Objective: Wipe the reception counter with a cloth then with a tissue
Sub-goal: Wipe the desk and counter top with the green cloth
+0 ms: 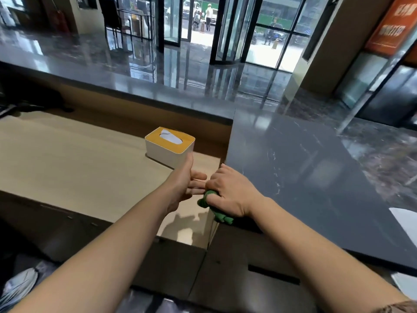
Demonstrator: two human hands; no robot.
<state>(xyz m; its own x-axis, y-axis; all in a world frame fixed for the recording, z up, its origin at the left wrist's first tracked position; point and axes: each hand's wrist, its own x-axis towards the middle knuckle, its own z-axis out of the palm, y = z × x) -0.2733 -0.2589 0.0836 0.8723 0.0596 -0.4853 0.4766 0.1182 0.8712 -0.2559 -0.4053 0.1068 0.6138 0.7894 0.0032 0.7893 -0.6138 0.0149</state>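
Right grip: the right hand (232,193) is clamped knuckles-up on a bunched green cloth (222,217).
Left grip: the left hand (185,181), just left of it, has its fingers straight and holds nothing.
Cloth: a soft wad at the near left edge of the dark polished stone surface (304,177).
Coming move: the stone runs far and right of the cloth, so the right hand probably wipes.
Tissue: the white rectangular tissue box with a yellow lid (168,146) sits far-left on the pale wooden surface (79,159), nearer the left hand.

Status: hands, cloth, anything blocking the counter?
Right hand grips green cloth at edge of dark counter. Left hand open beside it. Tissue box on wooden desk, off the counter.
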